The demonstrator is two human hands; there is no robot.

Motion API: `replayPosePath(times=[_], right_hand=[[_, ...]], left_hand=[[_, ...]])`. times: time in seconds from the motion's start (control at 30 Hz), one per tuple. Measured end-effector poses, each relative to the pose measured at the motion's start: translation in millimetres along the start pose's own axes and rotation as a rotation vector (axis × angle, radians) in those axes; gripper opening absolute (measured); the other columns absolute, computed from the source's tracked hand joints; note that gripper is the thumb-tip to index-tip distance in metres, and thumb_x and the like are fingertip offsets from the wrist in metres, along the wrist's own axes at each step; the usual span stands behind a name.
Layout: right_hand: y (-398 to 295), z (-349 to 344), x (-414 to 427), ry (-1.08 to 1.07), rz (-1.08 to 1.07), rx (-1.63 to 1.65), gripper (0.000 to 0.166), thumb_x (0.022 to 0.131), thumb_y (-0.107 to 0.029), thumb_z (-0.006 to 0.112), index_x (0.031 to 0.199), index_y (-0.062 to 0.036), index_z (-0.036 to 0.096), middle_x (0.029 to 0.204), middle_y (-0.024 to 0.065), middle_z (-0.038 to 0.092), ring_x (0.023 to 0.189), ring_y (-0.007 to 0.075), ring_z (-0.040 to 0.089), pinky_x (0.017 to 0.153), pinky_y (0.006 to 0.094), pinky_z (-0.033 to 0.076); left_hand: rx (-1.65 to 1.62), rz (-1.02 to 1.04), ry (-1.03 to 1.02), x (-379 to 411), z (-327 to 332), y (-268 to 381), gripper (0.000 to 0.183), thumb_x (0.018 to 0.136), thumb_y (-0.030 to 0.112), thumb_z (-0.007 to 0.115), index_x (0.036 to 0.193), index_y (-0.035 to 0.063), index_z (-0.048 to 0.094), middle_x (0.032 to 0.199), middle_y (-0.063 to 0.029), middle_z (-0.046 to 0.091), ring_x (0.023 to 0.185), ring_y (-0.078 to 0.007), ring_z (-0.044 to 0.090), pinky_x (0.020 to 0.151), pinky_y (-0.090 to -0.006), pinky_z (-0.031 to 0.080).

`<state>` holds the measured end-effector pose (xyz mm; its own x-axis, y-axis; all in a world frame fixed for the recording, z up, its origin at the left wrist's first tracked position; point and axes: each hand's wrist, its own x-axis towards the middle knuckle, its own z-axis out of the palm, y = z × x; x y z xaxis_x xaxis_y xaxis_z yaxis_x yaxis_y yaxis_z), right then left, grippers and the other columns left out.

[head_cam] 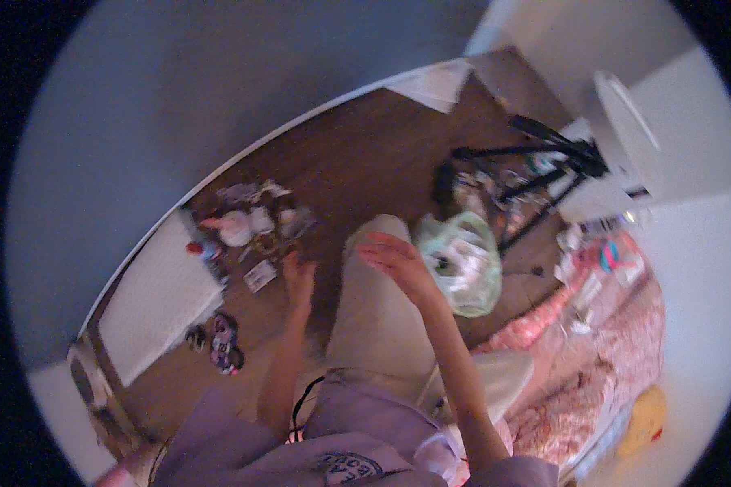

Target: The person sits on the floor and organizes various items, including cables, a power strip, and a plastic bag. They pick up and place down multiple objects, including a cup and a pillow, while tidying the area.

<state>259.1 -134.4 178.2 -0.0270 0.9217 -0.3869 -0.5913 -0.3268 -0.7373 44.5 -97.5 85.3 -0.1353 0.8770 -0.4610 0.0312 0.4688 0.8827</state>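
Note:
My left hand [298,277] hangs over the wooden floor beside a small white card with print [260,276], its fingers apart and apparently holding nothing. Past its fingertips lies a pile of small mixed items [243,225], too blurred to name one by one. Over my knee in light trousers [374,304] is my right hand [396,262], its fingers stretched out and nothing seen in it. Just right of that hand stands a pale green plastic bag [463,268] with white and dark contents.
A black tripod-like stand [542,170] spreads its legs over small clutter at right. Pink patterned bedding [585,365] lies at lower right. At left are a white textured mat or board [158,298] and a purple patterned item [222,344]. A wall borders the floor.

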Motion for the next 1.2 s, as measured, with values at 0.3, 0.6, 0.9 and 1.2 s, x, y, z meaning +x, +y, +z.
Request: replayPosePath(times=[0.3,0.6,0.9,1.2], right_hand=[[-45,-144,-140,0.769,-0.340,-0.230,0.027,0.084,-0.012,0.052,0.108,0.0011,0.054,0.096,0.0094,0.062,0.087,0.0146,0.058,0.078,0.0251,0.045],[19,-187,-193,0.887,-0.350,-0.339,0.029,0.083,-0.013,0.054,0.107,0.0034,0.052,0.098,0.0110,0.061,0.088,0.0180,0.058,0.078,0.0273,0.045],[83,-213,-129,1.392,-0.014,-0.891,0.032,0.075,-0.017,0.061,0.100,0.0018,0.055,0.089,0.0206,0.060,0.081,0.0367,0.058,0.072,0.0404,0.046],[29,-185,-138,1.162,-0.243,-0.645,0.016,0.075,-0.012,0.061,0.082,0.0025,0.059,0.064,0.0184,0.058,0.055,0.0280,0.058,0.053,0.0345,0.043]], left_hand=[[0.134,0.483,-0.960,-76,185,67,0.019,0.078,-0.001,0.050,0.097,0.0017,0.054,0.091,-0.0071,0.059,0.085,-0.0145,0.057,0.075,-0.0274,0.046],[0.858,1.090,-0.742,-43,300,20,0.029,0.071,0.007,0.058,0.098,-0.0023,0.052,0.098,-0.0200,0.053,0.097,-0.0304,0.052,0.075,-0.0429,0.045],[1.401,0.838,-0.571,-27,290,-3,0.017,0.077,0.014,0.056,0.085,-0.0009,0.056,0.083,-0.0207,0.059,0.077,-0.0366,0.059,0.068,-0.0464,0.045],[0.909,0.900,-0.759,-89,255,61,0.020,0.085,0.016,0.051,0.086,-0.0035,0.055,0.072,-0.0220,0.057,0.067,-0.0364,0.056,0.058,-0.0397,0.042]])
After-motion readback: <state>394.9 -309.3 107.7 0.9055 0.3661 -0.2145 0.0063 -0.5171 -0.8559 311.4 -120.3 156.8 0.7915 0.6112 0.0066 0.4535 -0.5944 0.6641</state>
